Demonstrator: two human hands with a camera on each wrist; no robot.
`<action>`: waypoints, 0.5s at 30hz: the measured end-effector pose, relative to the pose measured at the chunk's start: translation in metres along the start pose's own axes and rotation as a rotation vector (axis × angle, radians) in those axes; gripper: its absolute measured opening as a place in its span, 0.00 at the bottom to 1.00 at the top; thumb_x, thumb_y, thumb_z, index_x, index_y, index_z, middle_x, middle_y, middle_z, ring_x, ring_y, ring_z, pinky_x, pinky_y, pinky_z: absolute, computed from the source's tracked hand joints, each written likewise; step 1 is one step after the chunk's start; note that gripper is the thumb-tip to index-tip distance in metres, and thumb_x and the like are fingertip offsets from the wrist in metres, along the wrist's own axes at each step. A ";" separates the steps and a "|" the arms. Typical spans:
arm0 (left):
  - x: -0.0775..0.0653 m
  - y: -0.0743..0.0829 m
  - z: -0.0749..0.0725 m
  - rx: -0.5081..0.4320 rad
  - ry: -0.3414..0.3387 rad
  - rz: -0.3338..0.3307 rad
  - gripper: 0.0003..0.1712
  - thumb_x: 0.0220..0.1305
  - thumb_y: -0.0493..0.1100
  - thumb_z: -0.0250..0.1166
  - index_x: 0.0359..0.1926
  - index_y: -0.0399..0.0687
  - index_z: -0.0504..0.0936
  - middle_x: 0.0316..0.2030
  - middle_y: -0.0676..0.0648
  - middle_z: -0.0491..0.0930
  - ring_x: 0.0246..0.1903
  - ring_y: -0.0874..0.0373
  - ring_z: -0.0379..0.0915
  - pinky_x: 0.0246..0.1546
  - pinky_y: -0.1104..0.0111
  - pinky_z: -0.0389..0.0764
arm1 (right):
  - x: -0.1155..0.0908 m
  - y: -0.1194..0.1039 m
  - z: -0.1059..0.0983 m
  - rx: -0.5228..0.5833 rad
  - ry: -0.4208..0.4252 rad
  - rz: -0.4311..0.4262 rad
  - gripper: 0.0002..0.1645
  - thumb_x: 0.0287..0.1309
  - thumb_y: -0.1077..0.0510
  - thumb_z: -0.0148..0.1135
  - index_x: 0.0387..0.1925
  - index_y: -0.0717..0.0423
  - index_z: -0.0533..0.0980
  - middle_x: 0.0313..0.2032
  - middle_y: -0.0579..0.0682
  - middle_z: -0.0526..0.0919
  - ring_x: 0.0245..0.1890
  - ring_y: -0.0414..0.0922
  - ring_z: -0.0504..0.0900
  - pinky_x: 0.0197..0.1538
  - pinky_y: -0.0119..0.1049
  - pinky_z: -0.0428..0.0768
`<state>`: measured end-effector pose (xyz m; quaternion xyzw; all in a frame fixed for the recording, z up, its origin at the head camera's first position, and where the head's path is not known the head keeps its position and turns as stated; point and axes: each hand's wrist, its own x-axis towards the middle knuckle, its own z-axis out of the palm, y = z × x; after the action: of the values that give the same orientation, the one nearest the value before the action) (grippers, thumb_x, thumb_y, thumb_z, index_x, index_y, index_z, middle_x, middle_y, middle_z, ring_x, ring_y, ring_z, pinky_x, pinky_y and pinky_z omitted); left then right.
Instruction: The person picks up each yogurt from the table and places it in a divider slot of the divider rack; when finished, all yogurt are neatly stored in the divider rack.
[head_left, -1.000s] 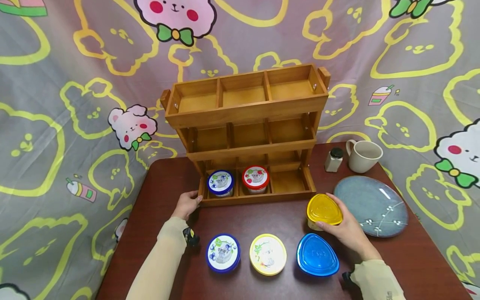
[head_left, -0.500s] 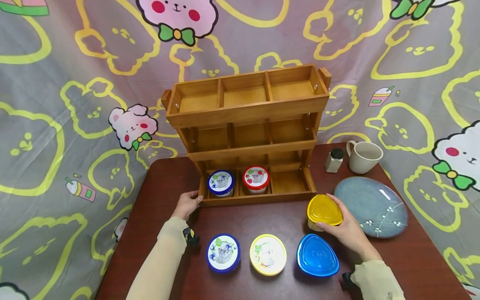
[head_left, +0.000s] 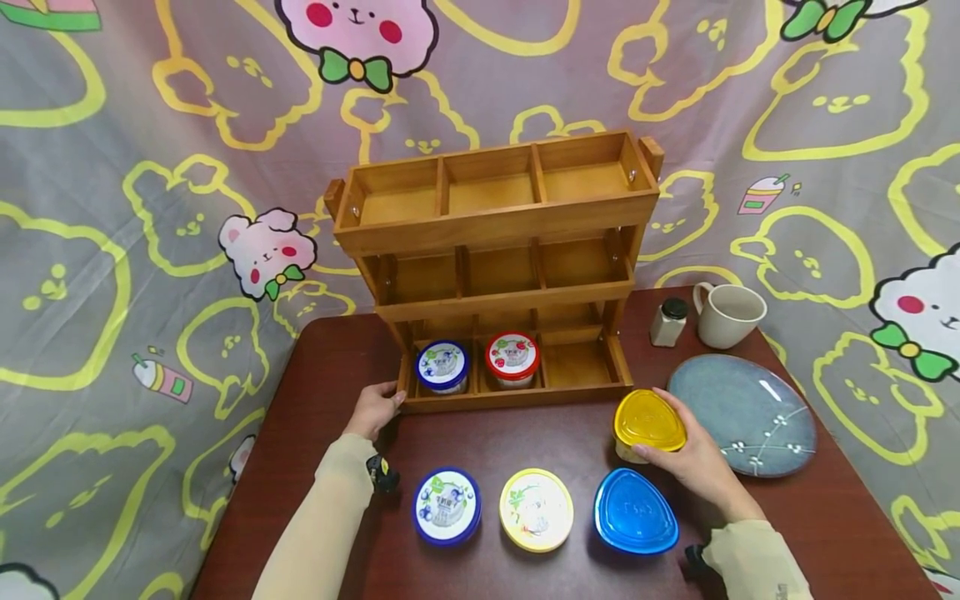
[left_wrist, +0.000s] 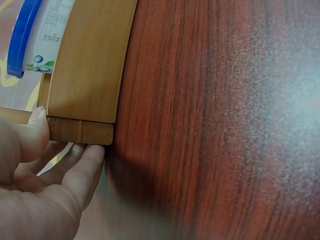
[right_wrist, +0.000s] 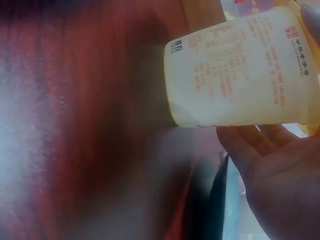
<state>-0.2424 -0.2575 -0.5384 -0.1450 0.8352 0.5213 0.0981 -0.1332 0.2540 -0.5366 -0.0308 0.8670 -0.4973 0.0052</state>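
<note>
In the head view my right hand (head_left: pixel 697 457) grips a cup with a gold-yellow, rounded-triangle lid (head_left: pixel 650 420), thumb on the near side and fingers round the far side. The right wrist view shows the pale printed wall of this cup (right_wrist: pixel 235 75), close over the table. My left hand (head_left: pixel 372 411) holds the lower left front corner of a three-tier wooden shelf (head_left: pixel 495 231). In the left wrist view the thumb (left_wrist: pixel 37 131) lies on one side of that corner and the fingers on the other. A blue-lidded cup (head_left: pixel 442 364) and a red-lidded cup (head_left: pixel 512 357) stand in the bottom tier's left and middle compartments.
In front of the shelf stand a cup with a blue-rimmed lid (head_left: pixel 447 505), one with a yellow-rimmed lid (head_left: pixel 536 509) and one with a shiny blue lid (head_left: pixel 636 510). At the right are a blue-grey plate (head_left: pixel 738 408), a black-capped jar (head_left: pixel 668 322) and a white mug (head_left: pixel 726 317).
</note>
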 end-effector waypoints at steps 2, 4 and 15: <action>-0.001 0.000 0.000 0.007 -0.001 0.003 0.28 0.74 0.37 0.57 0.68 0.27 0.65 0.63 0.27 0.69 0.58 0.37 0.72 0.58 0.49 0.74 | 0.002 -0.004 -0.003 0.003 -0.008 -0.004 0.56 0.55 0.48 0.74 0.77 0.49 0.52 0.63 0.62 0.68 0.56 0.58 0.72 0.53 0.40 0.75; -0.001 0.000 0.000 0.013 0.000 0.004 0.28 0.74 0.37 0.57 0.68 0.27 0.65 0.63 0.27 0.69 0.58 0.36 0.72 0.58 0.49 0.74 | 0.005 -0.010 -0.006 0.019 -0.017 -0.004 0.55 0.56 0.47 0.73 0.77 0.49 0.51 0.63 0.62 0.68 0.56 0.58 0.72 0.52 0.33 0.75; -0.003 0.002 0.001 -0.003 0.008 0.020 0.27 0.74 0.36 0.56 0.68 0.26 0.65 0.63 0.27 0.69 0.58 0.37 0.72 0.57 0.50 0.75 | 0.053 -0.055 -0.024 -0.001 -0.001 -0.191 0.55 0.53 0.51 0.76 0.76 0.44 0.54 0.60 0.57 0.72 0.49 0.51 0.74 0.45 0.26 0.77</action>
<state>-0.2407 -0.2552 -0.5362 -0.1391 0.8363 0.5227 0.0894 -0.1845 0.2440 -0.4754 -0.1135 0.8604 -0.4951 -0.0416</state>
